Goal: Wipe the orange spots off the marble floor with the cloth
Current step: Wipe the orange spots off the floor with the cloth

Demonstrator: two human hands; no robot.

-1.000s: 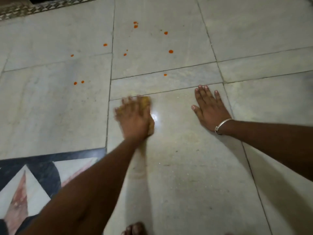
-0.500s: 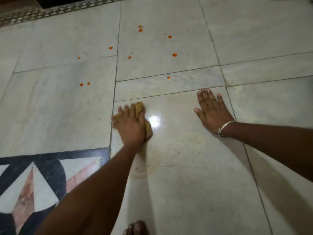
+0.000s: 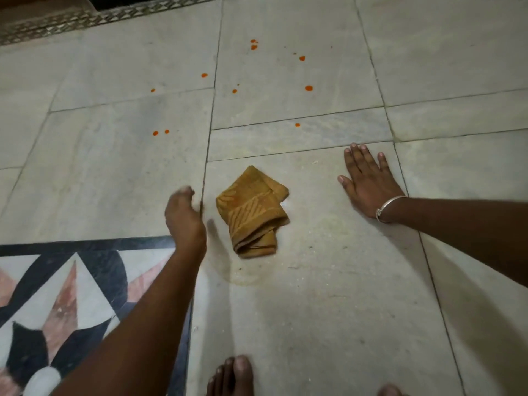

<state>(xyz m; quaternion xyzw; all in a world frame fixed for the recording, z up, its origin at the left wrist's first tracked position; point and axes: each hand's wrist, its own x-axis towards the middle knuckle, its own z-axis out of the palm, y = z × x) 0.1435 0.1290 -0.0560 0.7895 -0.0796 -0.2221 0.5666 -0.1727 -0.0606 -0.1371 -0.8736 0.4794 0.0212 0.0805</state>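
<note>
A folded orange-brown cloth [image 3: 254, 212] lies by itself on the pale marble floor [image 3: 328, 295]. My left hand [image 3: 184, 217] is just left of the cloth, lifted off it, blurred and holding nothing. My right hand [image 3: 368, 178] presses flat on the floor to the right, fingers straight, a silver bangle on its wrist. Several orange spots [image 3: 308, 88] dot the slabs beyond the cloth, among them a pair of orange spots [image 3: 160, 132] at the left and a single orange spot [image 3: 297, 124] nearest the cloth.
A black, white and pink inlay pattern [image 3: 65, 295] fills the lower left. My bare toes [image 3: 231, 375] show at the bottom edge. A patterned border strip [image 3: 85, 21] runs along the top left. A faint ring-shaped smear [image 3: 243, 278] marks the floor below the cloth.
My left hand has let go of the cloth and moved off to its left. The cloth now lies uncovered on the floor. My right hand stays planted.
</note>
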